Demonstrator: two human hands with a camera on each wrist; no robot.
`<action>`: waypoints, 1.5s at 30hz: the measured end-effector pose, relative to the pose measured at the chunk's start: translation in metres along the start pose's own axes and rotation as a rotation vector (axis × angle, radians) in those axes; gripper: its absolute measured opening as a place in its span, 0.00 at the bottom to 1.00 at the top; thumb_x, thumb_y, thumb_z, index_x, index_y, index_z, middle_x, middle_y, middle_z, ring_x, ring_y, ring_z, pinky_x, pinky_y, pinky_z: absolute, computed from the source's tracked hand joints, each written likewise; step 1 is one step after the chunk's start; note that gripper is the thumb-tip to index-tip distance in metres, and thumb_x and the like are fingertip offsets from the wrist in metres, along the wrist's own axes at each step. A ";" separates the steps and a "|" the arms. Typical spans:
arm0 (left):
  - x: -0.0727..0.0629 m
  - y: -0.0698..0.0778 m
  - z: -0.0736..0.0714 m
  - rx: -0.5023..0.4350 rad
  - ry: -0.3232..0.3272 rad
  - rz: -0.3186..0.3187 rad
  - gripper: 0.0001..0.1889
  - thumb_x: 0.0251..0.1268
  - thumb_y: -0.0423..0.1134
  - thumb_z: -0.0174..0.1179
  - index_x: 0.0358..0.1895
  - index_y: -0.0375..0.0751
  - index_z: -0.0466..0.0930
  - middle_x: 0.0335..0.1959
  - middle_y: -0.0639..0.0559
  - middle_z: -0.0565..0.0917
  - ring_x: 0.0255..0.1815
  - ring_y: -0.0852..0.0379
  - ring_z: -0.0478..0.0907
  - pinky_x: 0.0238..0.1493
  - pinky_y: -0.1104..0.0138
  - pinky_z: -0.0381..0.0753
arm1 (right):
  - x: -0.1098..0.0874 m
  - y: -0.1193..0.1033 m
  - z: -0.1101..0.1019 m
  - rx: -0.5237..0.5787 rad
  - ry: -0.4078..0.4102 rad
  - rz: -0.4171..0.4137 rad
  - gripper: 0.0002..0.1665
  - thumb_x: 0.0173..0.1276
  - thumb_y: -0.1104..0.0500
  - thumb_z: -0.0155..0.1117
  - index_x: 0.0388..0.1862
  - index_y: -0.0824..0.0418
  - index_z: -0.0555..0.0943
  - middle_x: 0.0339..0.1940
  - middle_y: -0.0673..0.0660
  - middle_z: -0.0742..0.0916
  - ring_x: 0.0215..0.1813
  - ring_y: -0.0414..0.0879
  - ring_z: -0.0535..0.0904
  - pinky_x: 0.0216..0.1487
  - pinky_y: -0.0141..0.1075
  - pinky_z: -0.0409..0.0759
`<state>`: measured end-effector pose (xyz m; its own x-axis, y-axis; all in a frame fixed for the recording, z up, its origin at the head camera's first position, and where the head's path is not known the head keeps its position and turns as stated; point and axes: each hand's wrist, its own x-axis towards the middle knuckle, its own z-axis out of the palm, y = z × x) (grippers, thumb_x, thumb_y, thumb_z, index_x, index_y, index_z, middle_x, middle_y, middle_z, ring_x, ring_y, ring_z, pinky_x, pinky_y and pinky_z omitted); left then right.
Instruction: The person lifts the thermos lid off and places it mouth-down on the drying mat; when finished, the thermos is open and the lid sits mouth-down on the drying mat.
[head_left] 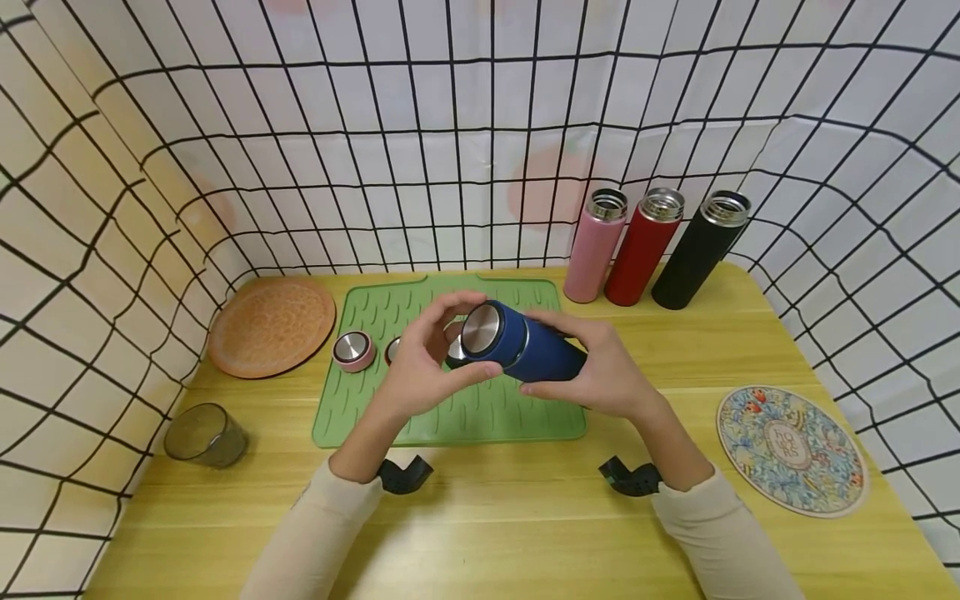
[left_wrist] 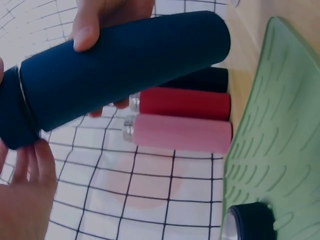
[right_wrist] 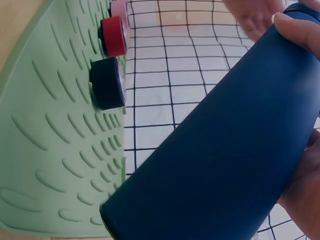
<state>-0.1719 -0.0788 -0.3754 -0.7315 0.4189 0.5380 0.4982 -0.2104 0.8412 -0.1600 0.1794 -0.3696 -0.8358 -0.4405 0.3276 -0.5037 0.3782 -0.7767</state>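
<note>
A dark blue thermos bottle (head_left: pixel 551 348) is held tilted above the green mat, its cap end towards the left. My right hand (head_left: pixel 613 371) grips the body, thumb on the near side. With thumb and fingers my left hand (head_left: pixel 420 362) holds the blue cap (head_left: pixel 491 332), which has a silver disc on its end. A thin pale seam runs between cap and body in the left wrist view. Beneath, on the green ridged mat (head_left: pixel 480 421), sit a pink cap (head_left: pixel 353 351), a red cap (right_wrist: pixel 114 36) and a black cap (right_wrist: pixel 107 84); my left hand partly hides two of them.
Pink (head_left: pixel 595 250), red (head_left: pixel 643 250) and black (head_left: pixel 697 254) bottles stand capless at the back right. An orange round placemat (head_left: pixel 272 327) and a tinted glass (head_left: pixel 206 436) are on the left, a patterned round mat (head_left: pixel 791 450) on the right. Wire grid (head_left: pixel 491 133) encloses the table.
</note>
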 end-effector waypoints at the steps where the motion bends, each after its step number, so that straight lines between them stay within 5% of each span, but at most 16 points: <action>1: 0.000 0.000 0.002 0.028 0.030 -0.020 0.40 0.56 0.50 0.78 0.69 0.40 0.70 0.66 0.48 0.75 0.67 0.48 0.73 0.63 0.64 0.80 | 0.000 0.000 0.000 -0.007 -0.002 0.000 0.47 0.50 0.57 0.86 0.71 0.47 0.77 0.64 0.52 0.85 0.61 0.50 0.80 0.58 0.50 0.84; 4: -0.001 -0.001 0.005 0.102 0.071 -0.052 0.45 0.51 0.61 0.77 0.69 0.44 0.69 0.63 0.51 0.75 0.64 0.51 0.73 0.59 0.66 0.79 | 0.000 0.001 0.001 -0.019 -0.010 0.003 0.47 0.51 0.57 0.86 0.71 0.48 0.78 0.65 0.53 0.85 0.61 0.51 0.80 0.57 0.50 0.85; 6: 0.000 0.000 0.006 0.099 0.044 -0.028 0.47 0.53 0.62 0.76 0.72 0.43 0.65 0.67 0.49 0.73 0.68 0.50 0.71 0.64 0.65 0.78 | 0.000 0.001 0.002 -0.017 -0.013 0.003 0.47 0.51 0.57 0.86 0.71 0.49 0.78 0.64 0.54 0.85 0.61 0.52 0.81 0.57 0.51 0.84; 11: 0.003 0.002 0.001 -0.042 -0.127 0.112 0.47 0.66 0.46 0.70 0.80 0.33 0.54 0.80 0.38 0.61 0.82 0.39 0.57 0.79 0.55 0.66 | 0.000 0.001 0.001 0.020 -0.020 -0.007 0.48 0.51 0.59 0.86 0.72 0.49 0.77 0.64 0.53 0.85 0.62 0.50 0.81 0.59 0.49 0.84; 15: 0.002 0.003 -0.002 -0.098 -0.194 0.119 0.42 0.68 0.39 0.67 0.80 0.30 0.55 0.81 0.36 0.61 0.82 0.39 0.57 0.80 0.55 0.65 | -0.001 0.000 0.000 0.035 -0.031 -0.011 0.48 0.50 0.60 0.86 0.72 0.49 0.77 0.64 0.52 0.85 0.62 0.49 0.81 0.60 0.48 0.84; 18: 0.000 0.001 -0.003 -0.091 -0.163 0.068 0.40 0.68 0.42 0.69 0.77 0.29 0.61 0.76 0.38 0.68 0.77 0.43 0.66 0.75 0.57 0.72 | -0.001 0.000 0.000 0.023 -0.035 -0.011 0.47 0.50 0.59 0.86 0.71 0.50 0.77 0.63 0.52 0.85 0.62 0.49 0.81 0.60 0.49 0.84; 25: -0.001 0.001 0.001 0.036 0.022 -0.040 0.45 0.54 0.57 0.77 0.69 0.34 0.70 0.64 0.47 0.77 0.64 0.51 0.77 0.61 0.65 0.83 | 0.000 -0.001 0.002 -0.019 -0.017 -0.004 0.47 0.50 0.56 0.87 0.71 0.49 0.78 0.63 0.52 0.86 0.60 0.49 0.81 0.56 0.48 0.85; 33: 0.001 0.000 -0.003 -0.084 -0.182 0.035 0.42 0.65 0.37 0.68 0.79 0.33 0.58 0.78 0.35 0.65 0.79 0.37 0.63 0.76 0.56 0.71 | -0.001 0.000 0.000 0.027 -0.035 -0.012 0.47 0.50 0.59 0.86 0.71 0.50 0.77 0.63 0.52 0.86 0.62 0.50 0.81 0.59 0.49 0.85; 41: -0.002 -0.003 0.000 -0.021 -0.026 -0.043 0.45 0.55 0.54 0.78 0.71 0.35 0.69 0.62 0.40 0.80 0.61 0.52 0.81 0.62 0.63 0.83 | -0.001 0.000 0.000 0.023 -0.029 -0.008 0.47 0.51 0.57 0.86 0.71 0.47 0.78 0.63 0.50 0.86 0.61 0.48 0.81 0.59 0.50 0.84; 45: 0.000 -0.002 0.000 -0.052 -0.108 0.011 0.44 0.61 0.45 0.75 0.76 0.35 0.63 0.72 0.39 0.72 0.74 0.46 0.70 0.74 0.59 0.74 | -0.002 0.000 -0.001 0.020 -0.030 -0.006 0.47 0.51 0.57 0.86 0.71 0.48 0.77 0.63 0.51 0.85 0.62 0.49 0.80 0.59 0.51 0.84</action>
<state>-0.1734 -0.0783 -0.3774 -0.6704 0.5082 0.5406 0.4792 -0.2597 0.8384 -0.1586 0.1808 -0.3702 -0.8260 -0.4669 0.3159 -0.5036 0.3593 -0.7857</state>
